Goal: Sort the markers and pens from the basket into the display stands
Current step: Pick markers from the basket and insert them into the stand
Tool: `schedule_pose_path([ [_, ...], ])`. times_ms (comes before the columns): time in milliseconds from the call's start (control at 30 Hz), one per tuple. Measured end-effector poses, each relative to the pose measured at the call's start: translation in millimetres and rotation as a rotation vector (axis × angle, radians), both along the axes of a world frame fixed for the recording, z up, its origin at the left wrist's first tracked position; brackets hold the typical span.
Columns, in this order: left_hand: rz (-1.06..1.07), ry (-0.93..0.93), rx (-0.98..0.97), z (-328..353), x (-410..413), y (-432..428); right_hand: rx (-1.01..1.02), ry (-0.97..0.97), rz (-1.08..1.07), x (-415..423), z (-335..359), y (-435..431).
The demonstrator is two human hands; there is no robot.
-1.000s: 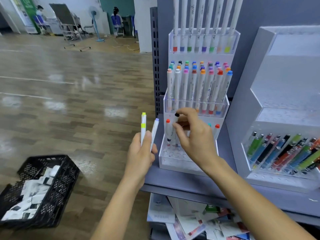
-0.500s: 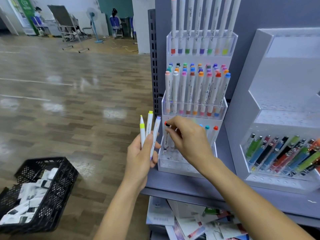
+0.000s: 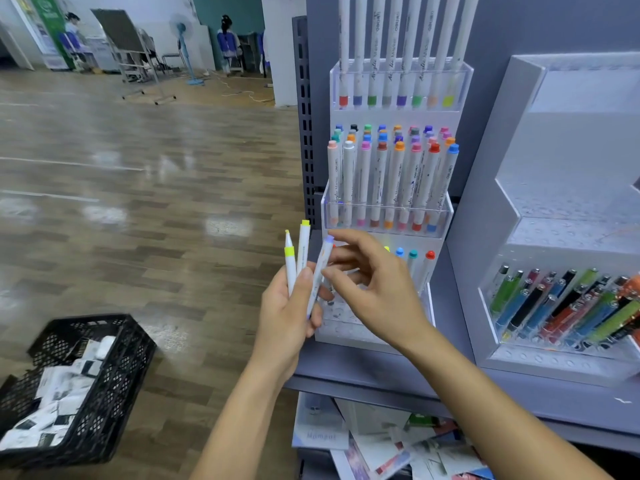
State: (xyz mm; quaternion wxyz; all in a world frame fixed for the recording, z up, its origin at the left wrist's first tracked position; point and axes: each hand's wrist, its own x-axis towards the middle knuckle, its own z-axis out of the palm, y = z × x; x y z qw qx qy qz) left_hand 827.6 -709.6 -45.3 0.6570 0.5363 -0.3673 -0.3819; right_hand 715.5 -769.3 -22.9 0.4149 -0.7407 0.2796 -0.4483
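Left grip, at 6 o'clock: curled round three white markers, fanned upright with yellow, yellow and purple caps. Right grip: fingers spread and loosely bent, thumb tip at the purple-capped barrel, holding nothing.

Clear marker stand at 1 o'clock on the grey shelf. White pen stand at 3 o'clock.

Black basket at 8 o'clock on the glossy wood-plank floor. Standing fan far off at 11 o'clock.

Standing fan on wooden floor
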Motion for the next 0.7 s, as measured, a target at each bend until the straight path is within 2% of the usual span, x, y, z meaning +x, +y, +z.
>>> schedule_pose_path([
  [133, -0.074, -0.044, -0.010, 0, -1, 0, 0.074, -0.145, -0.023, 0, 3, 2],
  [300, 0.071, -0.081, 0.042, -6, 9, -4, -0.072, -0.238, -0.197, -10, 12, -8],
  [433, 0.145, -0.060, 0.082, -12, 16, -7, -0.281, -0.106, -0.314, -15, 5, -19],
  [700, 0.096, -0.053, 0.100, -16, 14, -10, -0.552, 0.160, -0.318, -4, -21, -23],
])
